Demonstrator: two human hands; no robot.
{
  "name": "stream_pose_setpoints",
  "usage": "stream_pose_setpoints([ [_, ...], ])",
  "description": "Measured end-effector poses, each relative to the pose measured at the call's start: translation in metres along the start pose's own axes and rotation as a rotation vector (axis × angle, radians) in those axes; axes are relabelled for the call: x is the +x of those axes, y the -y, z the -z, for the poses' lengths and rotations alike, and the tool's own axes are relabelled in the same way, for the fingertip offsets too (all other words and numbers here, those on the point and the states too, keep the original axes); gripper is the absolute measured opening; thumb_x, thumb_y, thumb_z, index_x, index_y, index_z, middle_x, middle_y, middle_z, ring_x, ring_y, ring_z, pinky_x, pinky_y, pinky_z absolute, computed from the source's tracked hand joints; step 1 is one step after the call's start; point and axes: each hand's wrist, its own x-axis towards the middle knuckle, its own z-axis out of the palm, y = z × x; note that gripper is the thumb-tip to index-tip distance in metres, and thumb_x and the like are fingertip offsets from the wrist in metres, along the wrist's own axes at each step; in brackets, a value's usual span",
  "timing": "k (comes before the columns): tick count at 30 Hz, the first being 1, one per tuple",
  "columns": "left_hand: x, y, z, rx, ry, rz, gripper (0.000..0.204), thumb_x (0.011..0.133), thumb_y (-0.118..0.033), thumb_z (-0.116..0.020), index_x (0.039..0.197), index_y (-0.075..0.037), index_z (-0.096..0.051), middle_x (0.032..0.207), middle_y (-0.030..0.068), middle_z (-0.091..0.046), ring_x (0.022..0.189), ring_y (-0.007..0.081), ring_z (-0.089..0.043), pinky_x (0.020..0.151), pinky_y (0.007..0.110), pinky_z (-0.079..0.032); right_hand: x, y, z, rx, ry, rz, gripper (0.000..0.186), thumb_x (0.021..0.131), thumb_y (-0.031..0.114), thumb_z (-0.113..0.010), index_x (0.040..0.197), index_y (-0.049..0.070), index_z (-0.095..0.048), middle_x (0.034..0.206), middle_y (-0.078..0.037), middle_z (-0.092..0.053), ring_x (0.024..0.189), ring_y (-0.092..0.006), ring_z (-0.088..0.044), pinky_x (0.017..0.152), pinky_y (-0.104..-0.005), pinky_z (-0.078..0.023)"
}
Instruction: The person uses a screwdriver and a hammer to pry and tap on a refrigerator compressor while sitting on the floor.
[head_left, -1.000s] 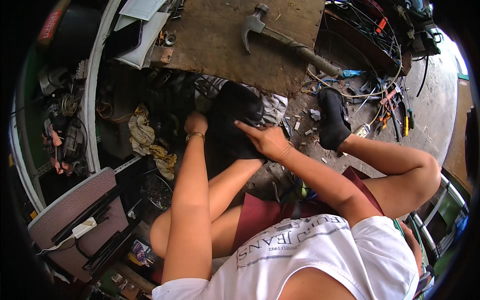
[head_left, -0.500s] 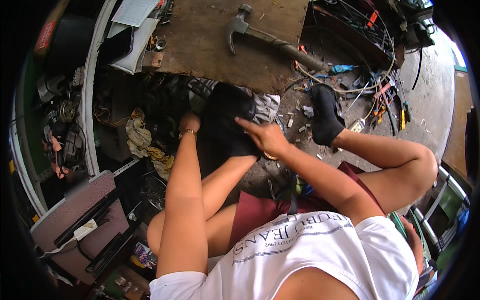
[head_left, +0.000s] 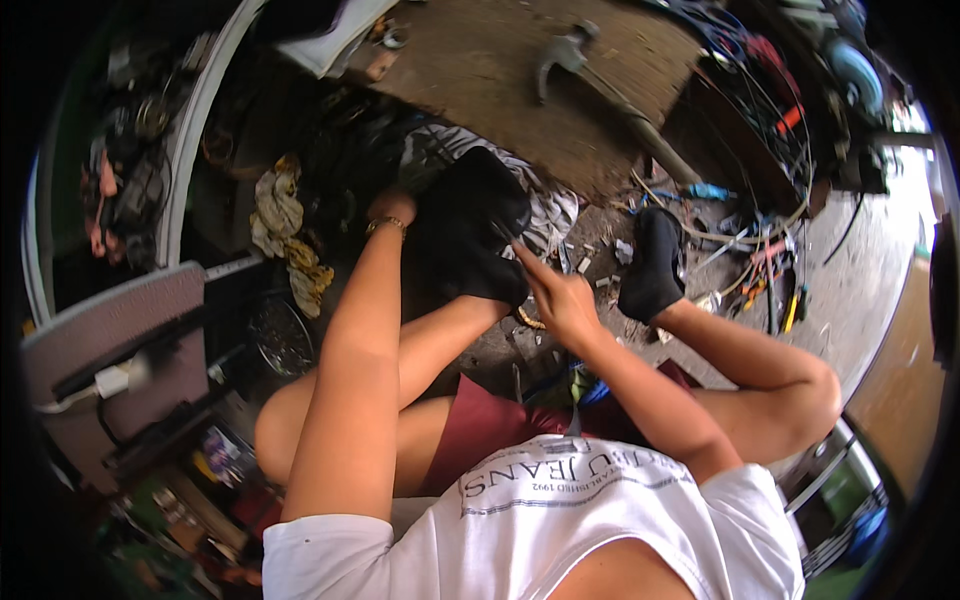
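Head view: a black-covered foot (head_left: 470,235) is set between the left hand (head_left: 393,208) and the right hand (head_left: 566,308), seemingly for easy reach from either side. The left is curled, its hold hidden; the right is half closed, forefinger extended, any grip impossible to tell.

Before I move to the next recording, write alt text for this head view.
A person's left hand and right hand flank an indistinct black mass at the lower end of the left leg. Beyond them, a claw hammer lies on a wooden board; tools litter the floor to the right.
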Motion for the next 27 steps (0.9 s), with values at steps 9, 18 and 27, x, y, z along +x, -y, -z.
stream_pose_setpoints([
  [9,0.003,-0.01,0.012,-0.178,-0.033,-0.018,0.034,0.089,-0.021,-0.042,0.111,-0.006,-0.063,0.118,0.0176,-0.059,0.109,0.0332,-0.057,0.092,0.043,-0.045,0.071,0.004,-0.043,-0.024,-0.123,0.068,0.043,0.089,0.012,-0.05,0.13,0.024,-0.049,0.062,-0.025,-0.056,0.057,-0.0395,-0.058,0.054,-0.0449,-0.046],
  [18,-0.007,-0.019,0.022,-0.246,-0.003,0.001,0.039,0.091,-0.03,-0.039,0.119,-0.01,-0.059,0.126,0.014,-0.055,0.114,0.0299,-0.054,0.094,0.043,-0.044,0.049,0.027,-0.027,-0.205,0.058,-0.176,0.045,0.09,0.011,-0.048,0.133,0.024,-0.047,0.066,-0.024,-0.057,0.057,-0.0372,-0.059,0.054,-0.0426,-0.044],
  [27,0.017,-0.012,0.003,-0.312,-0.112,0.014,0.041,0.093,-0.034,-0.036,0.117,-0.012,-0.061,0.121,0.0118,-0.059,0.111,0.0286,-0.057,0.092,0.04,-0.046,-0.006,0.038,0.005,0.005,0.031,-0.158,0.047,0.088,0.0,-0.044,0.133,0.014,-0.047,0.059,-0.014,-0.054,0.047,-0.011,-0.046,0.05,-0.0256,-0.042],
])
